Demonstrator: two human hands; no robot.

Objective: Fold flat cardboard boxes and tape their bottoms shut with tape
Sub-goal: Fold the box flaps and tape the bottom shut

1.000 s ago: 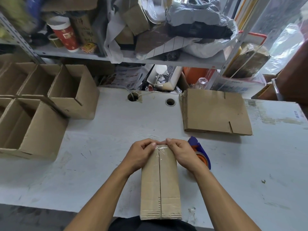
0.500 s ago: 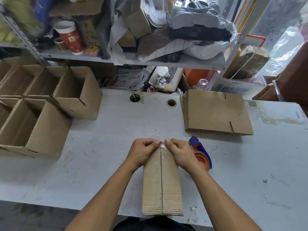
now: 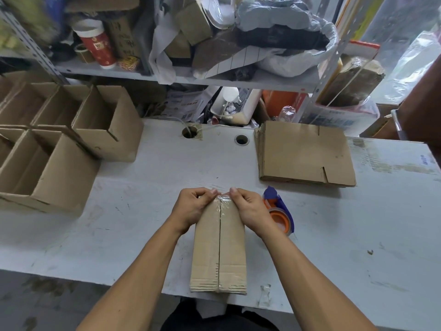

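A folded cardboard box (image 3: 219,247) stands bottom-up on the white table (image 3: 148,211), its two bottom flaps meeting along a centre seam covered by clear tape. My left hand (image 3: 192,206) and my right hand (image 3: 248,206) both curl over the box's far edge, thumbs pressing the tape end down there. A tape dispenser (image 3: 279,211) with a blue handle and an orange roll lies on the table just right of my right hand, partly hidden by it.
A stack of flat cardboard boxes (image 3: 303,154) lies at the back right. Several assembled open boxes (image 3: 57,149) stand at the left. Two cable holes (image 3: 241,139) are in the table. A cluttered shelf (image 3: 191,75) runs behind the table.
Both hands stay at the far edge of the box and shift only slightly, smoothing the tape end. The box sits in about the same place.
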